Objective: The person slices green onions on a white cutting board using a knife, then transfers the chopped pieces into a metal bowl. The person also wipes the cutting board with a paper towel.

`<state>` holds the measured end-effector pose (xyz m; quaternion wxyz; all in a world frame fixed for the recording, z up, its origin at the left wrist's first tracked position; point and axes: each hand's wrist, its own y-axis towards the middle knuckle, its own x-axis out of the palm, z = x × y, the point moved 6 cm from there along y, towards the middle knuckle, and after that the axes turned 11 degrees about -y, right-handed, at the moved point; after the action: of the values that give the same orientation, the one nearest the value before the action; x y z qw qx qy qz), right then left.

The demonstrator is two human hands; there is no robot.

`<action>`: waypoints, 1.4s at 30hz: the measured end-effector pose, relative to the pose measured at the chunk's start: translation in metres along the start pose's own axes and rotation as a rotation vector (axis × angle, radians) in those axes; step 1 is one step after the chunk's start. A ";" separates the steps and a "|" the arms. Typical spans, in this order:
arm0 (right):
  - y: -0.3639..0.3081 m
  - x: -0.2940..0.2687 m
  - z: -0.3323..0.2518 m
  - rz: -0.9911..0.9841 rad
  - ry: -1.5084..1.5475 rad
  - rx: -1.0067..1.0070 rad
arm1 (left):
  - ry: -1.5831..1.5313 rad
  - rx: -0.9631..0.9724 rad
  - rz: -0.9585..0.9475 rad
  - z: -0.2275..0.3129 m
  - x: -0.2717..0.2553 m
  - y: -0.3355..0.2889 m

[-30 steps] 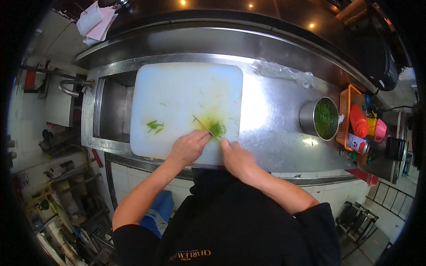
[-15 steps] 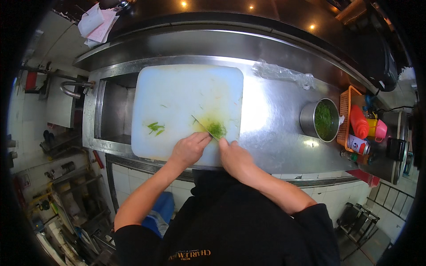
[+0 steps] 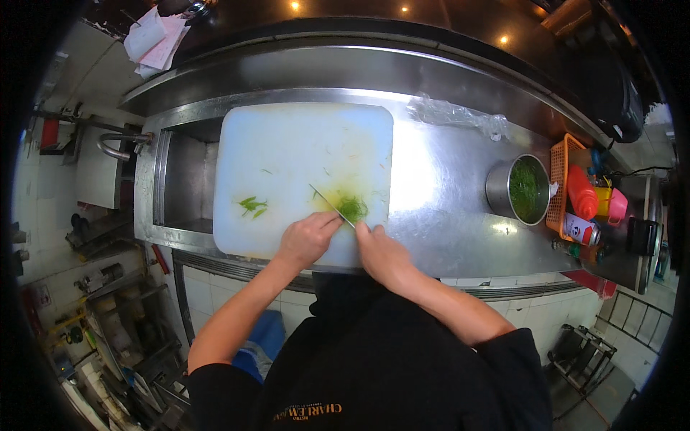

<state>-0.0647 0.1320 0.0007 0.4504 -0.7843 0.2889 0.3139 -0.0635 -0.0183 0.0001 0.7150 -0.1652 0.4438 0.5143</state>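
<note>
My right hand [image 3: 385, 257] grips a knife [image 3: 329, 200] at the front right of a white cutting board [image 3: 287, 144]. The blade slants away to the left from my fist, its tip over the board. Close against the blade, my left hand [image 3: 305, 238] has its fingers curled and pressed down; whatever lies beneath them is hidden. Finely cut green shreds [image 3: 353, 207] are heaped just right of the blade. Several larger green strips [image 3: 252, 207] lie apart on the board's left side, and a few thin bits are scattered farther back.
Left of the board is a metal sink [image 3: 188, 187] with a curved faucet [image 3: 108, 149]. On the steel counter to the right stand a metal pot [image 3: 496, 192] holding green shreds and an orange basket [image 3: 558, 179] beside squeeze bottles [image 3: 581, 192]. A clear plastic bag [image 3: 456, 117] lies behind.
Both hands and the knife keep nearly the same place at the green shreds. The view has shifted slightly; no object has visibly been picked up or put down.
</note>
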 end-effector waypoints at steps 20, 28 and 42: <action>0.002 0.002 -0.003 -0.019 -0.035 0.001 | -0.004 0.016 0.039 0.001 -0.001 -0.002; 0.001 0.001 -0.003 0.015 -0.035 -0.018 | -0.021 0.030 0.042 0.000 -0.004 -0.002; 0.002 0.006 -0.004 0.001 -0.063 -0.002 | -0.016 0.035 0.082 -0.001 0.001 -0.007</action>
<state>-0.0615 0.1266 -0.0035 0.4582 -0.7744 0.2746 0.3391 -0.0581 -0.0215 -0.0028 0.6996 -0.1302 0.4536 0.5365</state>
